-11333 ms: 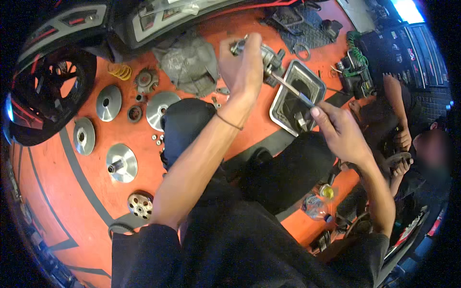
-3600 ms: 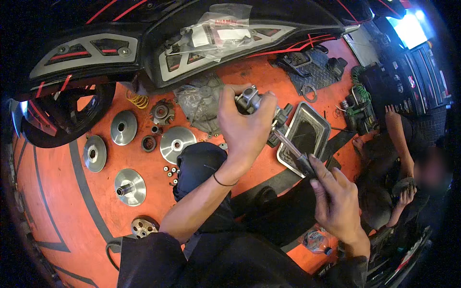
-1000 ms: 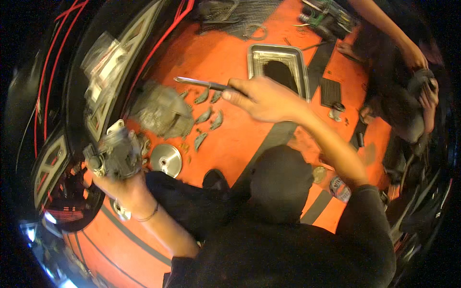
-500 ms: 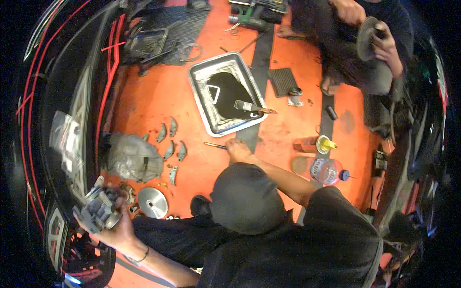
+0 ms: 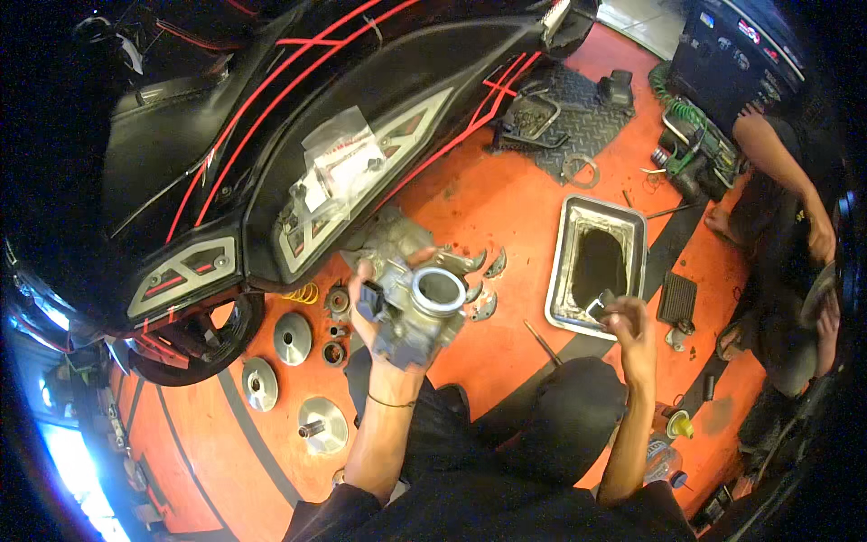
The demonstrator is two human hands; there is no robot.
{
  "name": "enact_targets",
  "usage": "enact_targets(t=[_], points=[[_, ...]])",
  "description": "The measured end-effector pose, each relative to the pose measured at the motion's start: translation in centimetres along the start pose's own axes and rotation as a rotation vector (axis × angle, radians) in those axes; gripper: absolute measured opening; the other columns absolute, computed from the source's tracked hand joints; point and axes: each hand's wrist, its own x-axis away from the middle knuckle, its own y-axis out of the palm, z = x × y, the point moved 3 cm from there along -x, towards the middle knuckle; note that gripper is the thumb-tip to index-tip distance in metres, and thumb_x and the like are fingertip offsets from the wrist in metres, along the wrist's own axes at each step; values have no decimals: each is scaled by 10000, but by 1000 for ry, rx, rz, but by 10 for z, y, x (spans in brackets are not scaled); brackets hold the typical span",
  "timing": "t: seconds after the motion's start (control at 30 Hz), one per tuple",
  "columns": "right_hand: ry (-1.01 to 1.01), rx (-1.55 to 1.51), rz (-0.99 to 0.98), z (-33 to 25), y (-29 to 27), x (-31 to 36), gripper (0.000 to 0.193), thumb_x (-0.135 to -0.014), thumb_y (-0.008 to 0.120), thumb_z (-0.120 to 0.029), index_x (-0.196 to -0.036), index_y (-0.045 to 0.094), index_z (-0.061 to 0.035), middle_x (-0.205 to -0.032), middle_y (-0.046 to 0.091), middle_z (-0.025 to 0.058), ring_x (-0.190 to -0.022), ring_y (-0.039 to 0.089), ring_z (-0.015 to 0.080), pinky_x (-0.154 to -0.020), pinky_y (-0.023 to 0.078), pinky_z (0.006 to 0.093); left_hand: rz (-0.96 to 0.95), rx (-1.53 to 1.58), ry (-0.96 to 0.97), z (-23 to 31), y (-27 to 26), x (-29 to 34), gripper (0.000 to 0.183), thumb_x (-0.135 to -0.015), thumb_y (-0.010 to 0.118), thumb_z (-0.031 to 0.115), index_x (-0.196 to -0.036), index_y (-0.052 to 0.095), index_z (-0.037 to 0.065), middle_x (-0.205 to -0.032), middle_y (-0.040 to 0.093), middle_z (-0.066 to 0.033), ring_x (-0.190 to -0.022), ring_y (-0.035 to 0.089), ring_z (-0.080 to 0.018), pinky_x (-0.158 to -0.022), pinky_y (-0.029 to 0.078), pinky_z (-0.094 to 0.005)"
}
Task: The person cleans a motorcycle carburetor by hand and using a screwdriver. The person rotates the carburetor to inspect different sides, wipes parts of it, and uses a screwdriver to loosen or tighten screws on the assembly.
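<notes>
My left hand (image 5: 395, 372) is raised, its fingers wrapped around a grey metal throttle body (image 5: 411, 318) whose round bore faces up. Behind it, several curved metal shoes (image 5: 495, 262) lie on the floor, partly hidden by the part. At the near right corner of a white-rimmed tray (image 5: 553, 262) with dark liquid, my right hand (image 5: 632, 327) is pinched closed on a paintbrush (image 5: 597, 308). Its handle is mostly hidden by my fingers. A thin stick-like tool (image 5: 543, 341) lies on the floor between my hands.
A black scooter (image 5: 271, 181) with red stripes fills the left, a plastic bag (image 5: 343, 163) on its side. Metal discs (image 5: 292, 339) and a yellow spring (image 5: 305, 293) lie below it. Another person (image 5: 777, 280) sits at right, near a ribbed dark block (image 5: 677, 298) and a clear bottle (image 5: 661, 462).
The view has swung left. My right hand has left the floor beside the stick-like tool and taken the paintbrush at the tray. My left hand still holds the throttle body, now farther forward.
</notes>
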Motion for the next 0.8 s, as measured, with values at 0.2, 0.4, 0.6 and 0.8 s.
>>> enact_targets(t=[0.2, 0.4, 0.6, 0.8], points=[[-29, 48, -236, -51, 13, 30, 216, -950, 541, -173, -1006, 578, 32, -974, 630, 90, -891, 594, 153, -840, 466, 300, 75, 21, -53, -11, 17, -13, 657, -850, 480, 487, -1126, 533, -107, -998, 638, -289, -838, 675, -360, -628, 599, -437], [-287, -119, -369, -117, 81, 49, 568, -784, 749, -118, -1224, 407, -10, -1258, 465, 153, -1115, 524, 215, -880, 481, 365, 76, -115, -41, -26, 18, -17, 582, -864, 453, 389, -1162, 530, -105, -1089, 601, -205, -983, 591, -261, -874, 463, -351], [-278, -185, -489, -118, 135, 56, 1062, -665, 866, -225, -1425, 172, 39, -1401, 361, 194, -1284, 414, 291, -968, 444, 421, 44, -453, 276, -31, 31, -8, 570, -873, 437, 381, -1218, 481, -70, -1103, 575, -186, -1041, 558, -265, -939, 415, -360], [104, -672, -461, -83, 141, 39, 594, -919, 579, -230, -1380, 331, 52, -1278, 493, 150, -1148, 516, 208, -955, 456, 353, -12, -1149, 669, -27, 41, 0, 635, -921, 335, 507, -1133, 562, -47, -1151, 537, -176, -1118, 496, -274, -968, 369, -375]])
